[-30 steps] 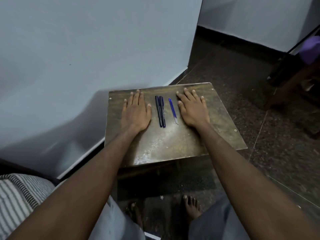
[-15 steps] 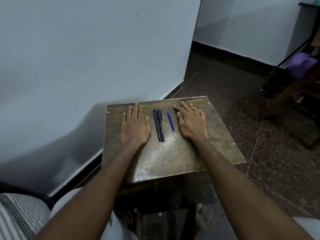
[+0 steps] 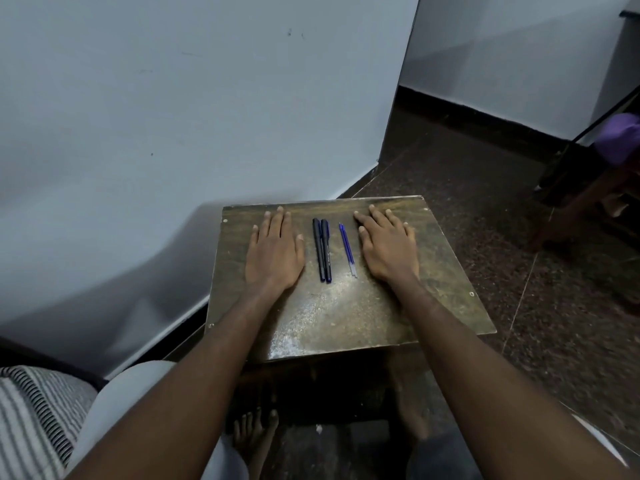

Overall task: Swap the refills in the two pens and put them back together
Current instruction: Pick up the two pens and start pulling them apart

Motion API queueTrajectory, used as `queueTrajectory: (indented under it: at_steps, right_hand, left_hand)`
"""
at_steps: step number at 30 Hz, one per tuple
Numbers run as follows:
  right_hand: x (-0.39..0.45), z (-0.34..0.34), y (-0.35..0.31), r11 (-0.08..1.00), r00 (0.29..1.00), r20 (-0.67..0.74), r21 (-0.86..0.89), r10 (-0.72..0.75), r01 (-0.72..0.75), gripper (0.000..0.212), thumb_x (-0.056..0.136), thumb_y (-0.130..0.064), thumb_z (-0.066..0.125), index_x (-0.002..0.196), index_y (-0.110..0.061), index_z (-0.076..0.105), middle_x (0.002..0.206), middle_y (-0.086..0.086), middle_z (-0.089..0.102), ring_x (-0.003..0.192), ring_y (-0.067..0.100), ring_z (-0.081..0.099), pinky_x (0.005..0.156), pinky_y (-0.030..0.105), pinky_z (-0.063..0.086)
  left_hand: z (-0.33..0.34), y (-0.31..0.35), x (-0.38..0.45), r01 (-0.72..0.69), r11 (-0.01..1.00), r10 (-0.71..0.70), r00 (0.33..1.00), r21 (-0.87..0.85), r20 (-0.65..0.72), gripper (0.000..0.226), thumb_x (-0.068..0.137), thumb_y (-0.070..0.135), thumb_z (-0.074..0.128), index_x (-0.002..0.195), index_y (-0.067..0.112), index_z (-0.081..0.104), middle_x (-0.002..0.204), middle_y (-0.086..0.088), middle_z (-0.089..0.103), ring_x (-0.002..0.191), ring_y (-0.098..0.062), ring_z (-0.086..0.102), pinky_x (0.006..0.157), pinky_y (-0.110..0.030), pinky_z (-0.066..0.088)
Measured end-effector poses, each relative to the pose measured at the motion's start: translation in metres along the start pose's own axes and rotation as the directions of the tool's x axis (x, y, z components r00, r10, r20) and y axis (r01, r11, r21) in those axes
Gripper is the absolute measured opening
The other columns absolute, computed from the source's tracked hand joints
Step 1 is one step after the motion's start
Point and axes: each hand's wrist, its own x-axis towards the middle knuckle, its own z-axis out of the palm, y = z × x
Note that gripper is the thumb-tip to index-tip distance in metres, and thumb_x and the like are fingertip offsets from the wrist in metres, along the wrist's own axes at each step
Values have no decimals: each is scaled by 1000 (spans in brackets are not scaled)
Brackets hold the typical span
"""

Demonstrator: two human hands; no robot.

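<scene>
Resting flat, both hands empty: left hand (image 3: 273, 252) & right hand (image 3: 388, 249) flank pens (image 3: 322, 250), refill (image 3: 347, 250); table (image 3: 346, 317) near edge bare.

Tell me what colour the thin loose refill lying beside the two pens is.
Blue, with a clear pale end nearest the person; the refill shows in the head view.

Both forearms are bare from the lower frame edge up to the wrists, with no sleeve, watch, bracelet or ring in sight. The left hand (image 3: 273, 252) and right hand (image 3: 388, 249) are ungloved, and the fingers (image 3: 278, 220) show short, plain nails. Pale grey cloth covers the left knee (image 3: 128, 393) at 7 o'clock. A bare foot (image 3: 252, 441) shows at 6 o'clock, without sandal or sock.
</scene>
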Motion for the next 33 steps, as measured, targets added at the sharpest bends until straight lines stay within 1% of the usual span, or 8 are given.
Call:
queueTrajectory:
  at_steps: [6,9,11,14,18,23,27,33]
  right_hand:
    - [3,-10,4,985,993,111,165,28,-46,48,117,-36,35,162,-31,48,177,-4,34,167,24,19,134,56,7]
    - [20,-22,0,980,986,155,175,62,-89,47,116,-34,37,159,-20,50,166,6,51,159,31,39,131,59,25]
    - [31,-26,-5,986,983,170,141,70,-95,47,116,-32,40,157,-14,52,158,12,59,148,34,52,124,53,39]
    - [38,-28,-7,998,975,218,30,50,-57,45,113,-28,43,154,-11,53,155,16,60,142,37,56,120,53,44]
    - [28,-30,-19,995,963,266,-100,48,-22,43,113,-27,41,152,-12,51,156,13,53,143,36,50,119,57,43]
    - [4,-41,-44,994,980,174,-45,101,-95,43,112,-36,48,150,-18,54,149,12,57,136,34,55,115,54,46]
    - [-19,-47,-66,999,998,50,25,38,-39,30,106,-39,62,131,-25,69,124,4,69,115,26,66,98,47,56]
    - [-28,-38,-70,996,995,91,82,-50,43,19,99,-31,71,118,-27,75,96,-1,77,95,24,74,81,41,62]
  left_hand:
    - [1,3,-10,5,1000,-5,999,3,33,64,116,39,26,172,10,16,182,-10,10,169,-31,7,136,-54,11]
    - [-5,10,-5,24,999,-26,997,26,75,65,116,38,29,172,8,16,182,-13,10,168,-35,9,134,-56,12]
    - [-11,16,-1,38,999,-41,996,38,85,65,115,36,34,170,6,20,180,-16,14,167,-38,13,134,-59,17]
    - [-21,25,8,54,995,-65,988,79,140,60,114,34,40,164,1,32,175,-21,26,162,-43,24,128,-61,32]
    - [-33,29,17,41,989,-60,990,145,130,55,113,43,41,147,2,50,151,-22,50,138,-42,48,104,-54,53]
    - [-41,17,21,30,998,-37,989,55,143,65,107,57,49,151,9,51,154,-22,47,144,-39,44,107,-52,51]
    - [-46,17,19,4,994,14,987,-112,163,71,105,56,59,165,24,38,152,-20,46,146,-37,42,109,-52,51]
    - [-46,26,11,-42,992,63,983,-123,172,58,108,48,56,163,44,37,144,-13,45,142,-33,42,103,-48,50]
